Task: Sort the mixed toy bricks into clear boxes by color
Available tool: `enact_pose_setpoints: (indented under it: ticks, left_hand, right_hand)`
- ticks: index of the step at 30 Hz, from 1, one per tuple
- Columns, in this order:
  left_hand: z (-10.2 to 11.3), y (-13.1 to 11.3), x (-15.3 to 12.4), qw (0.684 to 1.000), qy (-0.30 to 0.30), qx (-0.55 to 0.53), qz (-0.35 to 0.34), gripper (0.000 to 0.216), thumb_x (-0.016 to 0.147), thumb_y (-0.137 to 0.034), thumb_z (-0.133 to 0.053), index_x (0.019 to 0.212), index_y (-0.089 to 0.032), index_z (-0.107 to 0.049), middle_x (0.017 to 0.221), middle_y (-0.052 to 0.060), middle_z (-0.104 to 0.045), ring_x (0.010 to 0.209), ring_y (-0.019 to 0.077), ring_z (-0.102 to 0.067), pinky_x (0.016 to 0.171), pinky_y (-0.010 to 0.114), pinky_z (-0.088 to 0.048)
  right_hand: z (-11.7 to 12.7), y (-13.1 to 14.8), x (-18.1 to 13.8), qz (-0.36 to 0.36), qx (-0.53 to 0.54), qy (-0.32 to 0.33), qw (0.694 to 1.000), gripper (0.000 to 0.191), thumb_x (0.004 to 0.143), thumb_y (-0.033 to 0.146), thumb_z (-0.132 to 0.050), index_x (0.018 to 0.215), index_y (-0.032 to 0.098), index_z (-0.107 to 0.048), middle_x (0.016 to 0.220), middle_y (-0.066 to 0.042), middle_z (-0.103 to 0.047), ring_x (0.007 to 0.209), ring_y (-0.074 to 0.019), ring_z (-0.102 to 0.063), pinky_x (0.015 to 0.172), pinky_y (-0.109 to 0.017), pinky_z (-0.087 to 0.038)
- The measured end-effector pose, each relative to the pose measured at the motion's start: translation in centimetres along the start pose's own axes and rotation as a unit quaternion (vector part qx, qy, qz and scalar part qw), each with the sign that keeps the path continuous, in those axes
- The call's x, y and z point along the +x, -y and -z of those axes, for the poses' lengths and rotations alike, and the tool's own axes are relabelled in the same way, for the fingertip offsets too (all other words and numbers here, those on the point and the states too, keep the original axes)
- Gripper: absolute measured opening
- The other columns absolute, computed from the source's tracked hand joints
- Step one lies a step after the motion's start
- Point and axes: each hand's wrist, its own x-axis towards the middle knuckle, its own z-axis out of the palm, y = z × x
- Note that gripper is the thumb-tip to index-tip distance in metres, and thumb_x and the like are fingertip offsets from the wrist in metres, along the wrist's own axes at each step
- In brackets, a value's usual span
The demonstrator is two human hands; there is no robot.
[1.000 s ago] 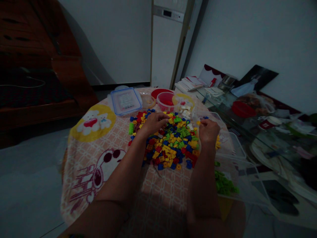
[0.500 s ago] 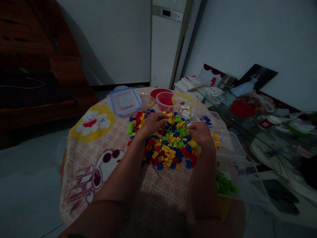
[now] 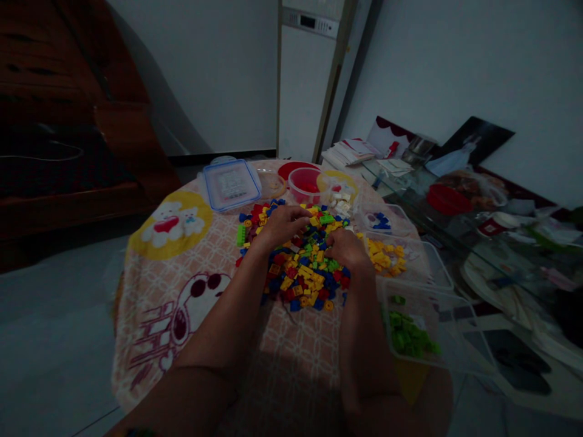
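Observation:
A heap of toy building bricks (image 3: pixel 307 276) in yellow, red, blue and green covers the middle of the cloth. My left hand (image 3: pixel 286 226) is over the heap's upper left part, its fingers loosely stretched and apart, with nothing visible in them. My right hand (image 3: pixel 347 247) reaches into the heap's right side, fingers bent and drawn together; whatever is between the fingertips is hidden. Beside my right forearm, a clear box holds green bricks (image 3: pixel 412 334). Farther back are a tray with yellow bricks (image 3: pixel 386 257) and another with blue bricks (image 3: pixel 381 221).
Behind the heap stand a blue-rimmed lid (image 3: pixel 231 185), a clear tub with red contents (image 3: pixel 305 185) and a group of white bricks (image 3: pixel 341 203). A patterned cloth (image 3: pixel 291 358) covers the round table. At right is a cluttered glass table (image 3: pixel 410 182); a wooden seat (image 3: pixel 122 139) stands left.
My right hand has moved left and slightly down into the heap, uncovering more of the yellow bricks in their tray. My left hand has stayed nearly in place.

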Motion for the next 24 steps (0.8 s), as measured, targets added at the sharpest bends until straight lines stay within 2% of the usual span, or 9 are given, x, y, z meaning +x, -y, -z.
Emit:
enact_pose_setpoints:
  ticks: [3,9,16,20,24]
  left_hand:
    - [0.0,0.0,0.0,1.0,-0.004,0.008,-0.006,0.024,0.085,-0.027,-0.064,0.1,-0.017,-0.079,0.077,0.003,-0.078,0.07,0.0171,-0.073,0.066,0.026,-0.058]
    - [0.1,0.0,0.0,1.0,0.003,0.007,0.0,0.028,0.086,-0.029,-0.063,0.104,-0.015,-0.079,0.076,0.004,-0.077,0.069,0.0184,-0.073,0.066,0.028,-0.059]
    - [0.1,-0.1,0.0,1.0,0.0,0.01,-0.006,0.026,0.086,-0.027,-0.063,0.103,-0.016,-0.08,0.076,0.003,-0.077,0.071,0.0177,-0.074,0.068,0.027,-0.059]
    - [0.2,0.1,0.1,1.0,0.006,0.005,0.006,0.027,0.087,-0.026,-0.063,0.105,-0.017,-0.08,0.075,0.003,-0.077,0.069,0.0177,-0.074,0.067,0.027,-0.06]
    - [0.2,0.1,0.1,1.0,0.006,0.004,0.011,0.028,0.087,-0.026,-0.063,0.107,-0.016,-0.08,0.076,0.004,-0.077,0.07,0.018,-0.074,0.067,0.028,-0.06]
  right_hand:
    - [-0.5,-0.3,0.3,0.002,0.021,-0.035,0.999,0.02,0.075,0.008,-0.075,0.085,0.023,-0.081,0.097,-0.008,-0.08,0.101,-0.025,-0.073,0.082,-0.028,-0.051]
    - [-0.2,-1.4,0.4,0.01,0.143,-0.037,0.989,0.031,0.076,0.006,-0.067,0.099,0.021,-0.083,0.087,-0.003,-0.08,0.086,-0.0201,-0.074,0.081,-0.026,-0.053]
    - [0.3,-3.3,0.2,0.002,0.197,-0.098,0.975,0.032,0.073,0.009,-0.062,0.094,0.02,-0.084,0.084,-0.002,-0.08,0.079,-0.0189,-0.073,0.079,-0.027,-0.055]
    - [1.2,-4.3,-0.2,-0.052,0.137,-0.158,0.976,0.031,0.073,0.01,-0.061,0.091,0.02,-0.084,0.089,-0.006,-0.081,0.085,-0.0218,-0.074,0.086,-0.032,-0.055]
    - [1.8,-5.7,-0.8,-0.165,0.073,-0.203,0.962,0.031,0.073,0.008,-0.06,0.089,0.02,-0.084,0.093,-0.011,-0.081,0.092,-0.0274,-0.075,0.088,-0.036,-0.055]
